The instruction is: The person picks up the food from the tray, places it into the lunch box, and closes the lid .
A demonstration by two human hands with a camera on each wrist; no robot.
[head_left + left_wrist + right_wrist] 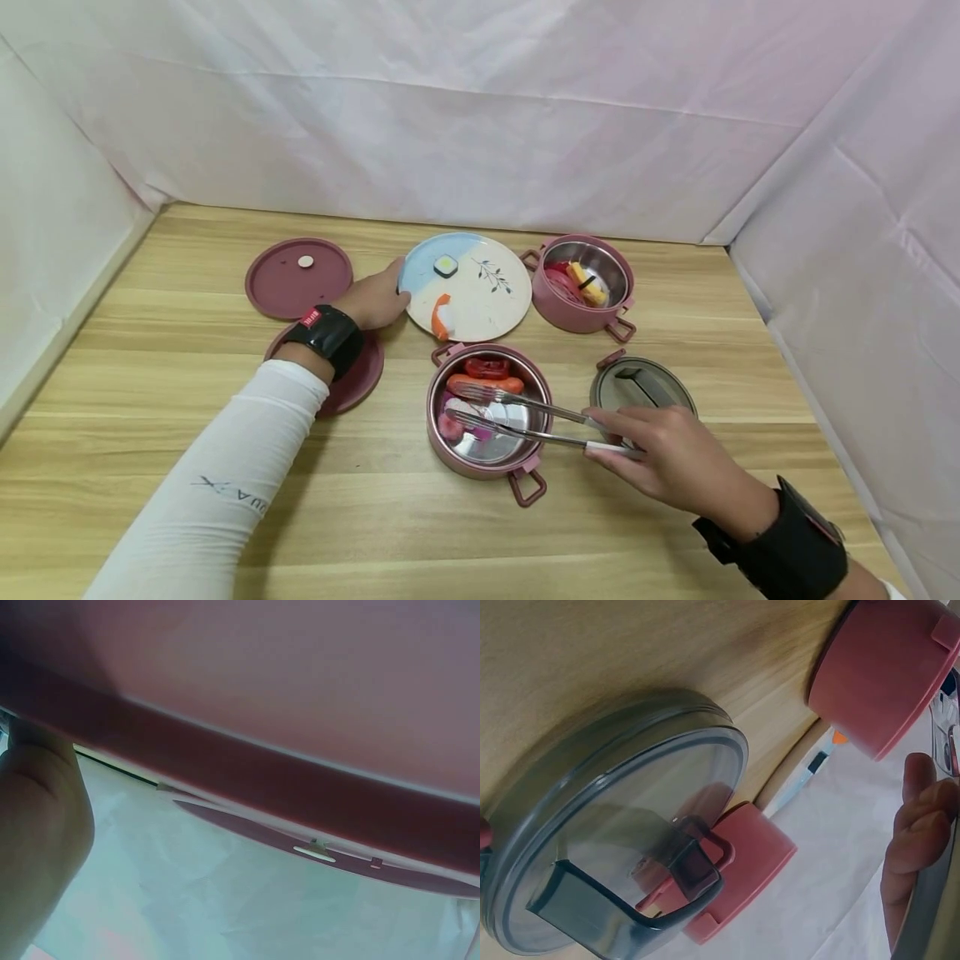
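Observation:
My left hand [375, 298] grips the left rim of a round blue-and-cream plate [480, 312], with the thumb at its edge. On the plate lie a sushi roll piece [446, 266] and an orange-and-white shrimp sushi [440, 319]. Metal tongs [536, 435] are held in my right hand [660, 454], their arms apart and their tips inside the near pink pot [442, 442]. That pot contains a sausage [512, 385], a red piece [487, 367] and a pinkish piece [452, 427]. Whether the tips touch any of these I cannot tell.
A second pink pot [570, 317] with a yellow piece [592, 292] and red pieces stands right of the plate. Behind my right hand lies a handled transparent lid [675, 385]. Two maroon lids [273, 283] lie at left, one under my left wrist. White cloth [480, 150] encloses the table.

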